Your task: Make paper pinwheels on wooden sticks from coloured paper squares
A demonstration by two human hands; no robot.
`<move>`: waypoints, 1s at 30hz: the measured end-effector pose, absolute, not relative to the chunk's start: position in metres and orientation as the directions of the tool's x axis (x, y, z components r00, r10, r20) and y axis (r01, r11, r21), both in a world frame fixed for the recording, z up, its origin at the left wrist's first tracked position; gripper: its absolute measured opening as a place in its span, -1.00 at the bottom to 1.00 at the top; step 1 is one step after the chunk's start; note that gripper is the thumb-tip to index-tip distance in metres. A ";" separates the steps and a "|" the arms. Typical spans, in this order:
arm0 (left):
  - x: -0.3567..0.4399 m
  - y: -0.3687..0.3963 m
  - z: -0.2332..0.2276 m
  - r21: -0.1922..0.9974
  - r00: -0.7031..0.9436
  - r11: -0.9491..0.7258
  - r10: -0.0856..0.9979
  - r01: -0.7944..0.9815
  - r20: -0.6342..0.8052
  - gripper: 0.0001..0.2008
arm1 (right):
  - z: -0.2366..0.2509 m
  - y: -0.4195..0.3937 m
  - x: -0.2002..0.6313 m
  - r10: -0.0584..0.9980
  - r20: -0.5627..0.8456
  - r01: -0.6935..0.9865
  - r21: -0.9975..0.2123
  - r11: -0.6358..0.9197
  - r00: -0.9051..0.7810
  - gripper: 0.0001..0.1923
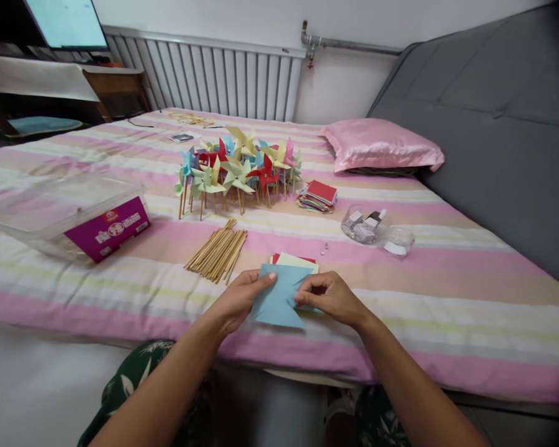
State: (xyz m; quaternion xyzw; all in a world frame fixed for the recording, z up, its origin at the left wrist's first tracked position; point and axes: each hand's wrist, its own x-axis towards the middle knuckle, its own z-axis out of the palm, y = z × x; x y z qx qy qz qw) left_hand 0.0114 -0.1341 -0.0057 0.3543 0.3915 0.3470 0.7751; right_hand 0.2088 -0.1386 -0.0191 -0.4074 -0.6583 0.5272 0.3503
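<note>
Both hands hold a light blue cut paper square (pixel 278 298) just above the near edge of the striped bed. My left hand (pixel 238 299) pinches its left side, thumb on top. My right hand (pixel 328 294) pinches the right side, fingers curled over a folded corner. Under the blue sheet lies a small stack of cream and red paper squares (pixel 295 259). A bundle of thin wooden sticks (pixel 218 251) lies just left of the hands.
Several finished paper pinwheels (pixel 238 167) stand mid-bed, with a pile of coloured paper (pixel 317 196) beside them. A clear lidded box with a purple label (pixel 74 218) sits left. Clear small containers (pixel 377 230) and loose pins (pixel 325 249) lie right. A pink pillow (pixel 382 146) and grey sofa back (pixel 503 124) are far right.
</note>
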 end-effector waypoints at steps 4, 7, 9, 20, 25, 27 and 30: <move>0.013 -0.135 -0.005 0.827 0.466 0.506 0.809 -0.243 -0.358 -0.66 | -0.019 -0.139 0.208 0.901 0.051 0.224 -0.961 0.162 -0.431 -0.76; 0.013 -0.136 -0.006 0.833 0.469 0.508 0.804 -0.222 -0.366 -0.66 | -0.019 -0.139 0.208 0.909 0.067 0.262 -0.947 0.188 -0.412 -0.75; 0.013 -0.135 -0.007 0.839 0.472 0.504 0.802 -0.204 -0.367 -0.67 | -0.018 -0.140 0.208 0.914 0.079 0.287 -0.936 0.206 -0.398 -0.75; 0.014 -0.137 -0.008 0.898 0.486 0.411 0.824 -0.157 -0.293 -0.72 | -0.016 -0.141 0.208 0.909 0.146 0.349 -0.891 0.292 -0.389 -0.77; 0.017 -0.139 -0.005 0.919 0.445 0.374 0.848 -0.122 -0.286 -0.76 | -0.019 -0.141 0.208 0.912 0.148 0.367 -0.881 0.297 -0.383 -0.78; 0.018 -0.139 -0.005 0.921 0.416 0.373 0.859 -0.111 -0.297 -0.78 | -0.020 -0.141 0.207 0.915 0.137 0.378 -0.879 0.289 -0.381 -0.78; 0.020 -0.139 -0.007 0.927 0.383 0.361 0.874 -0.102 -0.298 -0.79 | -0.020 -0.142 0.207 0.915 0.139 0.387 -0.874 0.293 -0.378 -0.78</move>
